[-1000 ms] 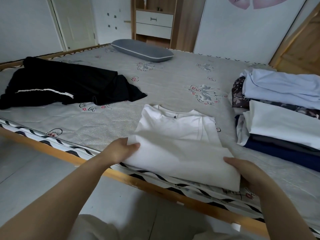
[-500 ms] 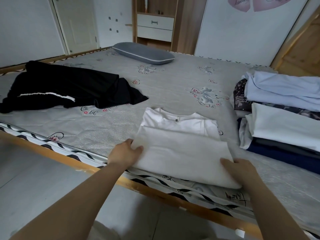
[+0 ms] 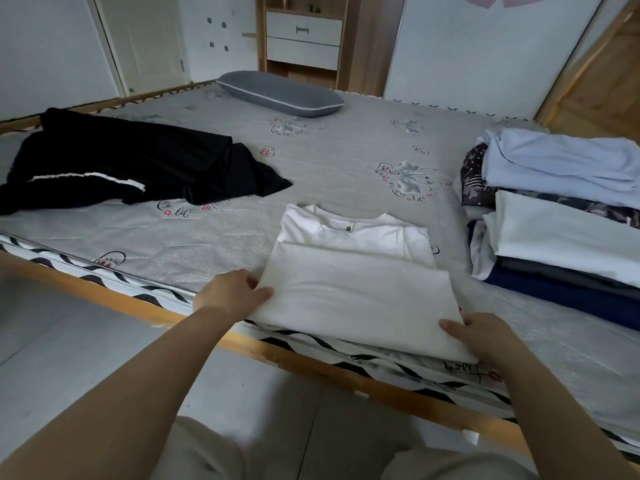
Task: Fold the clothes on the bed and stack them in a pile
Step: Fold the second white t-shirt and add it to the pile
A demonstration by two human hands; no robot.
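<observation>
A white shirt (image 3: 356,271) lies folded on the near edge of the grey mattress (image 3: 339,150), its collar toward the far side. My left hand (image 3: 232,294) grips the folded shirt's near left corner, thumb on top. My right hand (image 3: 485,336) grips its near right corner, fingers under the cloth. At the right stands a pile of folded clothes (image 3: 561,216), with a pale blue garment on top, white and dark blue ones below. An unfolded black garment (image 3: 131,161) with a white stripe lies spread at the left of the bed.
A grey pillow (image 3: 280,93) lies at the far side of the bed. The wooden bed frame (image 3: 311,367) runs along the near edge, above a pale tiled floor. Drawers (image 3: 304,38) and a door stand behind the bed.
The folded lower part of the shirt has slid farther over the upper part toward the collar. Both hands stay on its near corners.
</observation>
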